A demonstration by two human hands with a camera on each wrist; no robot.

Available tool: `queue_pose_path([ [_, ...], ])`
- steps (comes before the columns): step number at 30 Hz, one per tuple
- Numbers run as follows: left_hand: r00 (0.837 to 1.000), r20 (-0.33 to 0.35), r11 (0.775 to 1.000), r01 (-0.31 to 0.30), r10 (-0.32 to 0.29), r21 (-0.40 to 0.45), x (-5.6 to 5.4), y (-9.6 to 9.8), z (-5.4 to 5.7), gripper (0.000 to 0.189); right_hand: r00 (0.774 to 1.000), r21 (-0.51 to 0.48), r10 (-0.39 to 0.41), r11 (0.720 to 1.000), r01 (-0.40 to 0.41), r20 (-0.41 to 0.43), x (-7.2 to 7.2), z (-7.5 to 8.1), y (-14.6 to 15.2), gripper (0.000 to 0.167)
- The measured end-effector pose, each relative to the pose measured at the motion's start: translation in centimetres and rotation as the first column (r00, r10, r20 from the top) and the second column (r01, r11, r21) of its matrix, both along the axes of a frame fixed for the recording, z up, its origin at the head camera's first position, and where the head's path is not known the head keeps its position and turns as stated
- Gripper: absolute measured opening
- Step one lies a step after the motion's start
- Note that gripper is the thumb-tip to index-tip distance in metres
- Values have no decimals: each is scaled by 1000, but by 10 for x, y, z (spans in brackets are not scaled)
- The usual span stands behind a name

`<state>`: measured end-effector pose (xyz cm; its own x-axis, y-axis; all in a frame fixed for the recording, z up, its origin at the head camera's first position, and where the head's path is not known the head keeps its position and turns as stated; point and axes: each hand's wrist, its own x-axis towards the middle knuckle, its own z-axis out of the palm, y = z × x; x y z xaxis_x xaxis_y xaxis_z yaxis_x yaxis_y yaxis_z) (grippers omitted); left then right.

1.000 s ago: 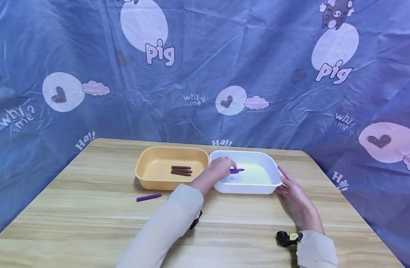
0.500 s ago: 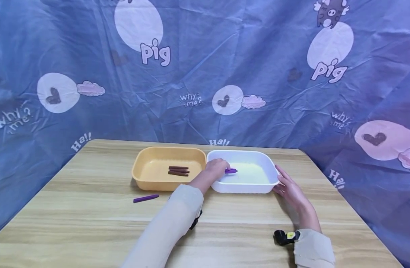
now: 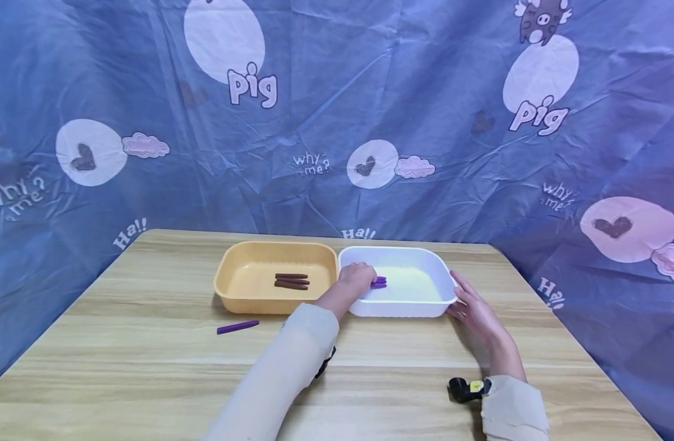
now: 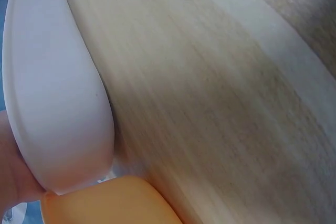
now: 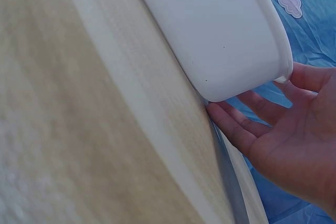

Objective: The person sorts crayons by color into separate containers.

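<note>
My left hand [image 3: 357, 277] reaches into the left end of the white plastic basin [image 3: 408, 309], its fingers at purple crayons [image 3: 379, 283] that lie side by side on the bottom. The fingertips are hidden behind the back of the hand; the crayons' ends stick out to the right. In the left wrist view the basin's outer wall [image 4: 58, 77] hides the fingers. My right hand [image 3: 478, 313] rests against the basin's right end. Its fingers [image 5: 236, 128] touch the rim and the lower corner, fairly straight and spread, as the right wrist view shows.
A yellow basin [image 3: 276, 305] stands against the white one on its left, with brown crayons [image 3: 291, 281] inside. Another purple crayon [image 3: 237, 327] lies on the wooden table [image 3: 149, 380] in front of it. A blue printed cloth [image 3: 292, 110] hangs behind the table.
The left hand and the purple crayon ends beside it have shifted slightly left inside the white basin. The right hand stays at the basin's end. The head view has turned a little.
</note>
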<state>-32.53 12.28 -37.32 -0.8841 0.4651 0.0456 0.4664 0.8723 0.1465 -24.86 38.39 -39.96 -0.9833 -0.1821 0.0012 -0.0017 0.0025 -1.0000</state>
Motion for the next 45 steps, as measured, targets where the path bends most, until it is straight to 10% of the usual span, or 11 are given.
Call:
queue_pose_path([
  [12,994,-104,1000,23,-21,13,11,-12,10,33,1000,0,2,1000,-2,-8,2,-2,-3,55],
  [26,947,-289,960,201,-140,196,74,-53,48,27,999,6,15,1000,-14,-32,4,-4,8,56],
  [45,957,-291,927,104,5,360,114,-164,22,27,1000,10,9,1000,-9,-13,0,-2,3,55],
])
